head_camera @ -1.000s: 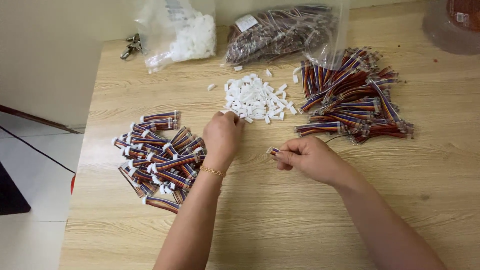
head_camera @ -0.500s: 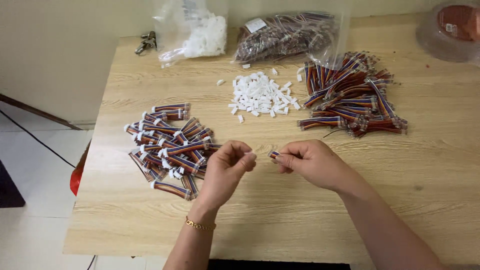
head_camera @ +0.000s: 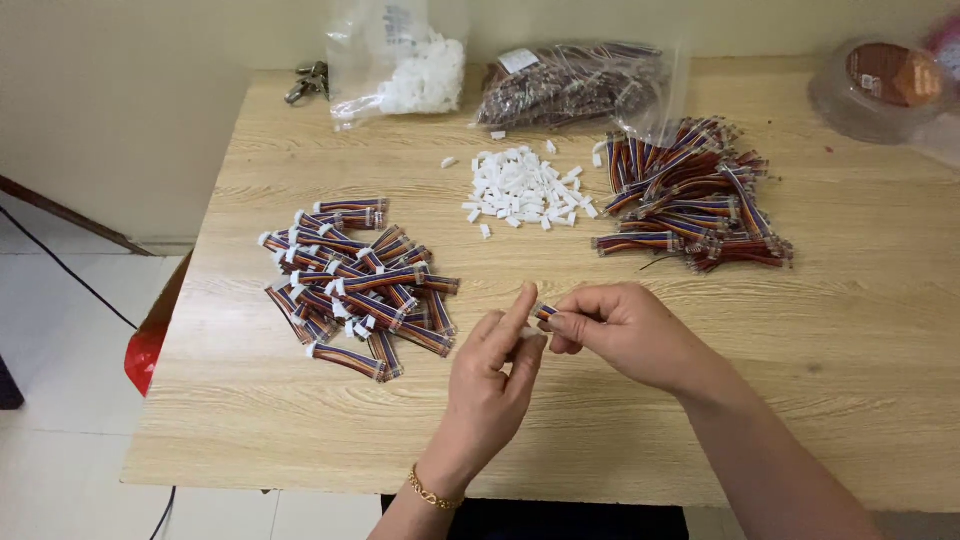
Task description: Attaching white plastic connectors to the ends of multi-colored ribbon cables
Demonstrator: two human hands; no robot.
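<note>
My right hand (head_camera: 620,335) pinches a short bundle of coloured wires (head_camera: 545,313) at its end, above the wooden table (head_camera: 860,340). My left hand (head_camera: 495,380) meets it from the left, thumb and forefinger closed on a small white connector at the wire tips; the connector is mostly hidden by the fingers. A pile of wire bundles with white connectors fitted (head_camera: 355,285) lies to the left of my hands. Loose white connectors (head_camera: 525,188) lie in a heap further back. A pile of bare wire bundles (head_camera: 695,200) lies at the right.
At the table's back edge stand a clear bag of white connectors (head_camera: 405,70) and a clear bag of wire bundles (head_camera: 575,90). Keys (head_camera: 308,80) lie at the back left. A round plastic container (head_camera: 885,85) sits at the back right. Tiled floor lies to the left.
My left hand came back from the white connector heap to the wire end held in my right hand. The camera view shifted, showing more of the table's front.
</note>
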